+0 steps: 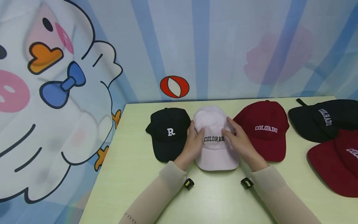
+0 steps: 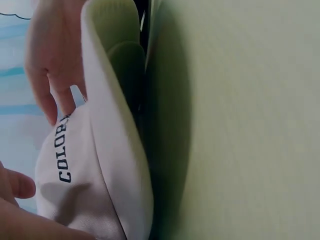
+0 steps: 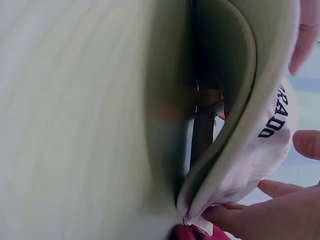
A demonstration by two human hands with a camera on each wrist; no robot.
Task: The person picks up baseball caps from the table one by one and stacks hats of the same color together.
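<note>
One black cloth cap with a white R (image 1: 170, 133): leftmost on the pale yellow-green surface (image 1: 120, 149); right beside the left grip (image 1: 192, 141)
Left grip: narrowed, thumb to the front and fingers along the side of a pinkish-white cloth COLORADO cap (image 1: 213, 146)
Pinkish-white cap: between both hands; light, even pressure should spare the crown dents
Right grip (image 1: 241, 138): likewise narrowed on the cap's right side; matching the left's height should keep the brim level
Dark red cloth cap (image 1: 265, 130): close on the right; best not nudged
</note>
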